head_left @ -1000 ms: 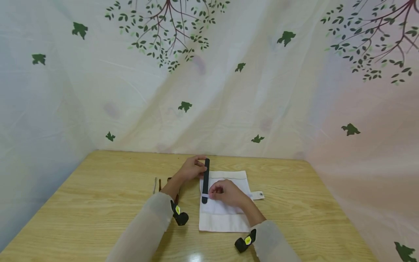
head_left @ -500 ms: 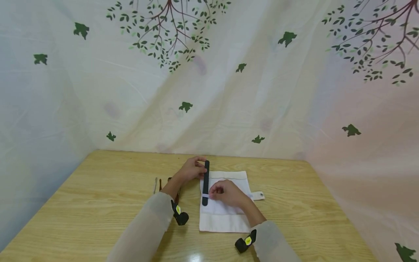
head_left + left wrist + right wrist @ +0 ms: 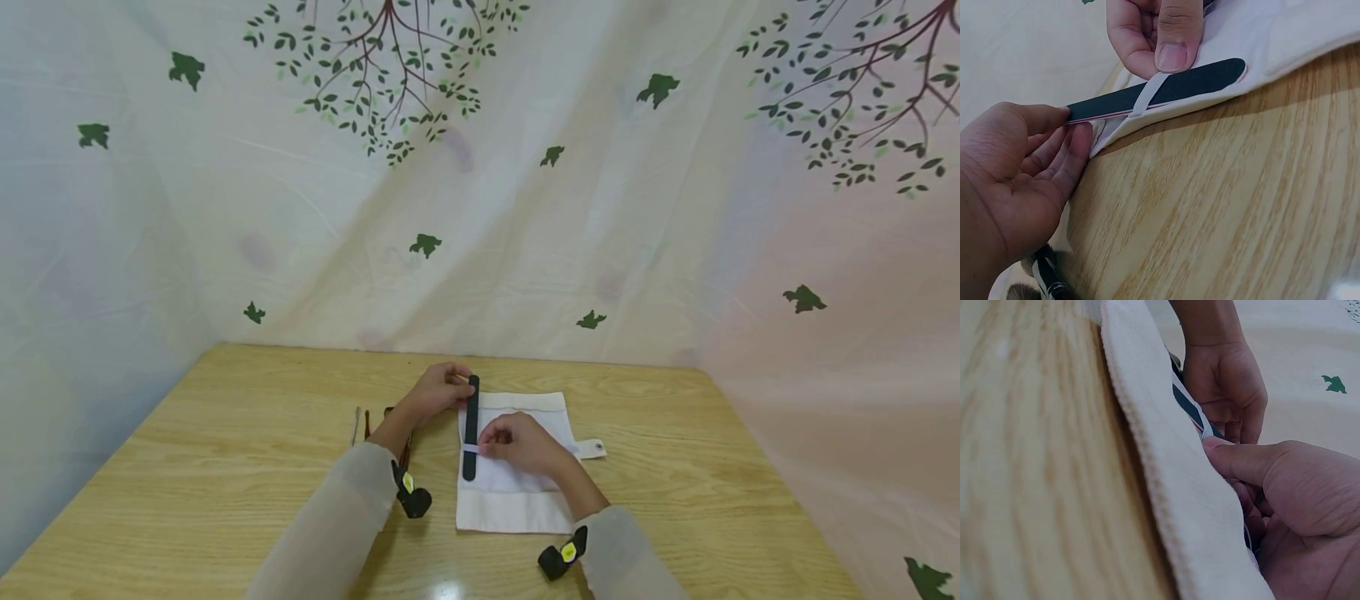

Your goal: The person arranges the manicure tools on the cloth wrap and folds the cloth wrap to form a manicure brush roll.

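A long black nail file [image 3: 472,417] lies along the left side of an open white cloth pouch [image 3: 517,510]. My left hand [image 3: 437,392] pinches its far end between thumb and fingers. The near part of the file runs under a thin white elastic loop [image 3: 1149,94], its rounded tip [image 3: 1235,70] out past the loop. With thumb and fingers my right hand [image 3: 522,442] pinches the elastic beside the file, low over the pouch. In the right wrist view the raised pouch edge [image 3: 1147,425] partly hides the file.
Several slender tools [image 3: 367,423] lie left of the pouch, partly behind my left forearm. Dark brush bristles [image 3: 1024,291] show below my left hand. A tab with a snap [image 3: 592,448] sticks out from the pouch's right side. A printed cloth hangs behind the wooden table [image 3: 225,467].
The nail file has slid toward me through the elastic loop, so more of it shows past the loop. My left hand has come slightly nearer with it; the right hand has stayed put.
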